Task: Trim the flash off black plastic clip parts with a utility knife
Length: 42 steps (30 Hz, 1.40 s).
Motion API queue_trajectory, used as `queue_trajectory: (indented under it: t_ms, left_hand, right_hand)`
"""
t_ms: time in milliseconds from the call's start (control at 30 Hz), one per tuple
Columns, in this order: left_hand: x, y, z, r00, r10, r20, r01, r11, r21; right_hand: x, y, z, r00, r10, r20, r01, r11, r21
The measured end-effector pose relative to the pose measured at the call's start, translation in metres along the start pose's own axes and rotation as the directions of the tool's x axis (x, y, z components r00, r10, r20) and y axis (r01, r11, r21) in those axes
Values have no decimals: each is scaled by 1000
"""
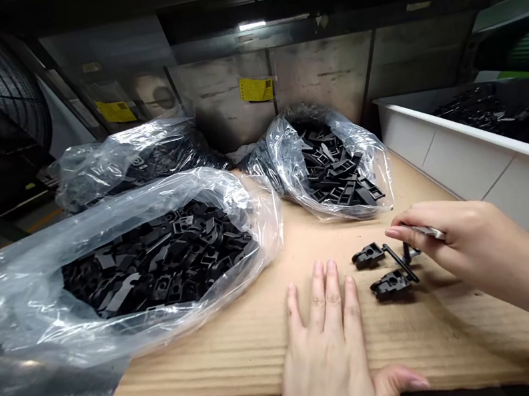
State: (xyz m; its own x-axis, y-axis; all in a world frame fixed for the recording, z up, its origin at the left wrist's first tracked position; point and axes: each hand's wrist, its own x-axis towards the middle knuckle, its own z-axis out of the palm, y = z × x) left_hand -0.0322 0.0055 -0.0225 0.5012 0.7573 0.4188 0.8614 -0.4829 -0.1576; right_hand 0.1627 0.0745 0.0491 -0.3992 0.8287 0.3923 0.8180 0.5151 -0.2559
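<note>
My left hand point(328, 349) lies with its fingers stretched out over the cardboard sheet point(220, 357) and holds nothing. To its right, my right hand point(447, 231) pinches the stem of a black plastic sprue point(401, 264). Two moulded black parts hang on the sprue's left side, a farther one point(368, 255) and a nearer one point(391, 285), at or just above the cardboard. A slim silvery tool point(431, 232) shows within the right hand; its kind cannot be made out. The fingertips of that hand partly hide the sprue's stem.
A clear plastic bag point(22, 299) full of black parts lies open at the left. Another open bag point(286, 160) of parts stands behind, beside a further bag point(87, 170). A white bin point(470, 153) holding black pieces borders the right side. A large fan point(16, 77) stands at left.
</note>
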Motion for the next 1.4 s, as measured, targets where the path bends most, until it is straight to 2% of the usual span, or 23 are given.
queue_trajectory:
  t_ms: [133, 300, 500, 733, 867, 967, 1067, 1133, 1167, 1233, 1267, 1400]
  left_hand:
    - [4, -1, 0, 998, 63, 29, -62, 998, -32]
    - [4, 0, 0, 997, 53, 52, -50, 997, -58]
    - [3, 1, -1, 995, 33, 92, -27, 997, -71]
    - [7, 2, -4, 996, -4, 90, 12, 996, -84]
    - [8, 4, -6, 993, -6, 121, 16, 997, -79]
    - [7, 5, -8, 990, 11, 137, -2, 998, -68]
    - [7, 5, -10, 990, -8, 142, 20, 997, -78]
    - [7, 4, -10, 989, -17, 144, 30, 995, -91]
    - [8, 4, -10, 990, -10, 142, 24, 995, -93]
    - [9, 3, -9, 991, 2, 132, 9, 997, -82]
    - [9, 2, -9, 992, 4, 125, 5, 997, -72]
    - [10, 1, -8, 996, 19, 87, -15, 999, -42]
  right_hand:
    - [-3, 2, -4, 1000, -24, 20, 24, 1000, -5]
    - [-5, -1, -5, 997, -57, 52, 57, 998, 8]
    - [-2, -12, -1, 985, -154, 73, 157, 987, -40]
    - [11, -31, -2, 974, -145, 172, 170, 975, -141]
    - [10, -35, 5, 962, -121, 245, 152, 982, -112]
    - [4, -28, 0, 977, -43, 209, 52, 998, -36]
    - [-5, -9, -18, 984, 115, 135, -127, 989, 81]
    - [-13, 7, -28, 942, 284, 177, -320, 920, 227]
    - [-17, 14, -32, 899, 365, 243, -430, 845, 317]
    - [-27, 26, -35, 829, 439, 345, -554, 726, 408]
    - [-32, 29, -35, 815, 448, 368, -576, 701, 422]
    - [-51, 27, -32, 820, 420, 389, -558, 739, 378]
